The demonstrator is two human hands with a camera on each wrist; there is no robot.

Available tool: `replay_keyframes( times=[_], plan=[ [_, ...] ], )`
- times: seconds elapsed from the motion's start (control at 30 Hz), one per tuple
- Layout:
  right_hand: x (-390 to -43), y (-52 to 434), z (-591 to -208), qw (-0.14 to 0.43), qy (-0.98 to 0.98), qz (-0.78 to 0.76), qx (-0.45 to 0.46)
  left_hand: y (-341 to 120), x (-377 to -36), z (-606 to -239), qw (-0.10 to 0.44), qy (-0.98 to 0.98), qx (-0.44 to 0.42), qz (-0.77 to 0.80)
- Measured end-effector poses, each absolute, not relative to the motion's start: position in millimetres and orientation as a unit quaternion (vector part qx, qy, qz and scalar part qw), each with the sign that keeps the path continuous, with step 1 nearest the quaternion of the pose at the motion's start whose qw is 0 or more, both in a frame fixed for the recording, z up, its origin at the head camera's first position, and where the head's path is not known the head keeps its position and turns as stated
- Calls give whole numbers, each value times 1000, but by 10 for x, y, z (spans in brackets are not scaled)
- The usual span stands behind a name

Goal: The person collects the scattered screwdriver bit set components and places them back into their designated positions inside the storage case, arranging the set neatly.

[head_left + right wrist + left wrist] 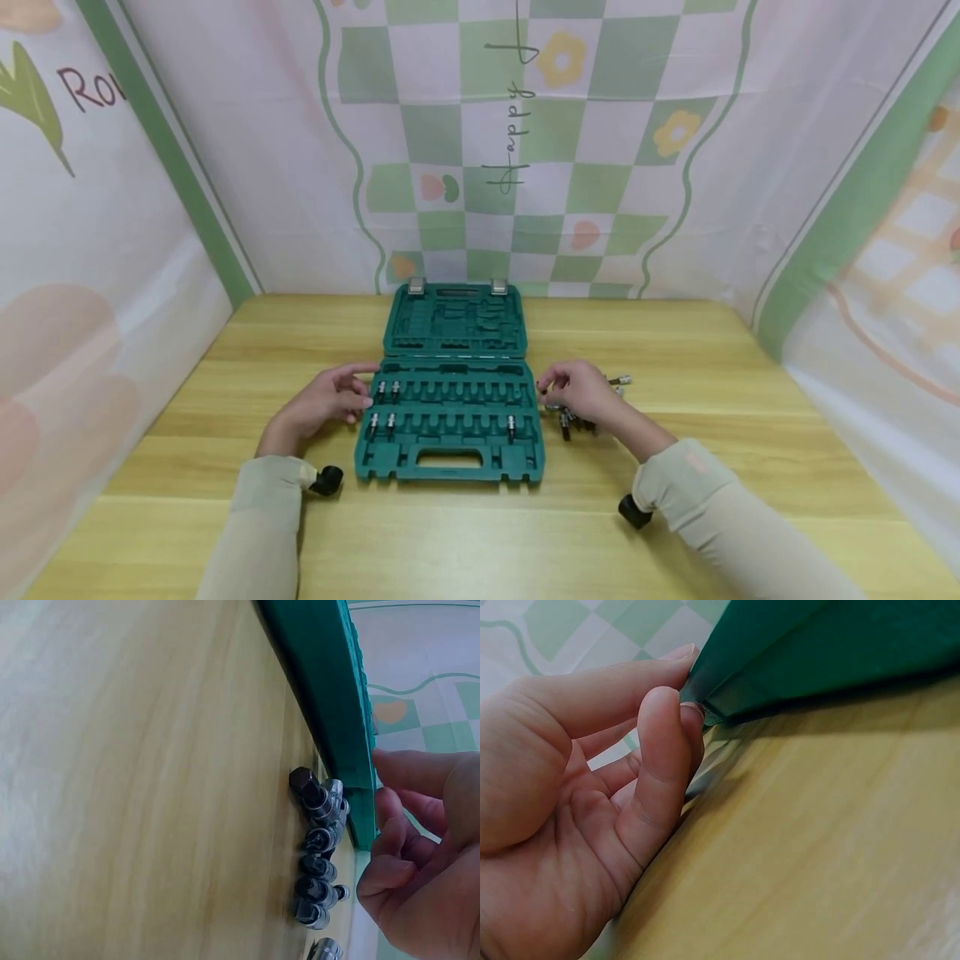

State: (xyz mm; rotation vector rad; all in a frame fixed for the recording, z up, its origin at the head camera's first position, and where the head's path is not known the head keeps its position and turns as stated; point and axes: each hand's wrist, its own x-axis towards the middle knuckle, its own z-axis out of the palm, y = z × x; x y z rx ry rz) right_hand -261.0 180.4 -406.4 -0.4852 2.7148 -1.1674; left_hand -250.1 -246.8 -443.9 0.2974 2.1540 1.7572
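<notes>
A green plastic case (pixel 450 450) lies unfolded on the table, with several small metal bit sockets (pixel 391 425) standing in its slots, mostly at the left end. My left hand (pixel 330 400) is at the case's left side, its index fingertip touching the edge; the left wrist view shows the fingers (pixel 656 735) by the case's corner, holding nothing. My right hand (pixel 581 390) hovers at the right side, fingers loosely bent. In the right wrist view its index finger (pixel 412 769) reaches the case's side, and nothing shows between fingers and thumb. Below it lie loose bit sockets (pixel 319 840).
The case's lid (pixel 455 321) leans back at the far side, with two metal latches (pixel 498 287) on its rim. Wood-grain tabletop (pixel 465 542) surrounds the case. A patterned cloth (pixel 525 125) hangs behind the table.
</notes>
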Motion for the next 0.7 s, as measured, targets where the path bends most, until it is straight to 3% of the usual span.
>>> replay_keyframes(
  times=[0.43, 0.7],
  plan=[
    [-2576, 1821, -4093, 76, 918, -354, -159, -2468, -2514, -4449, 172, 762, 96, 617],
    [-2584, 1824, -4107, 44, 938, -301, -164, -2465, -2513, -4447, 170, 762, 102, 616]
  ],
)
